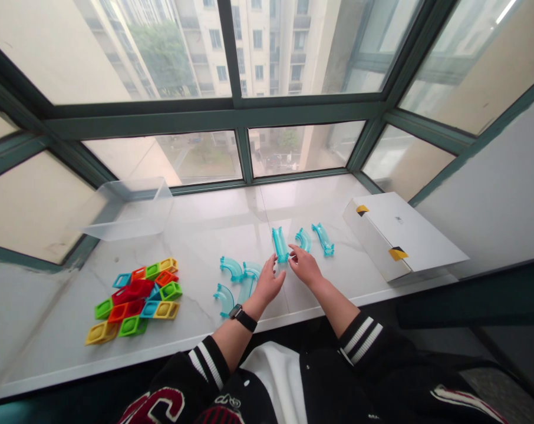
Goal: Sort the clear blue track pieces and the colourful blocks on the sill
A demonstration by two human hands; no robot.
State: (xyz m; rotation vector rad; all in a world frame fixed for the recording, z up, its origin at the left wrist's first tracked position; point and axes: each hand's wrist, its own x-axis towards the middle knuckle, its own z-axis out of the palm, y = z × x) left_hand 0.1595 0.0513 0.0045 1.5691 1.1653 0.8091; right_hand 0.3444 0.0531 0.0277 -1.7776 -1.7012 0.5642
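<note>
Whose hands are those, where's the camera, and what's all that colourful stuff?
There's no robot here: the left hand and right hand belong to a person. The camera sits on that person's head, looking forward and down, so you see almost what they see.

On the white, marble-patterned ledge, both hands are at the near end of a straight, see-through blue plastic chute. I can't tell whether the fingers are gripping it.

More see-through blue plastic pieces, some curved, lie on both sides. Farther left are red, green, yellow, orange and blue plastic blocks, with a clear plastic tub behind. On the right sits a white box with yellow-and-black tabs.
</note>
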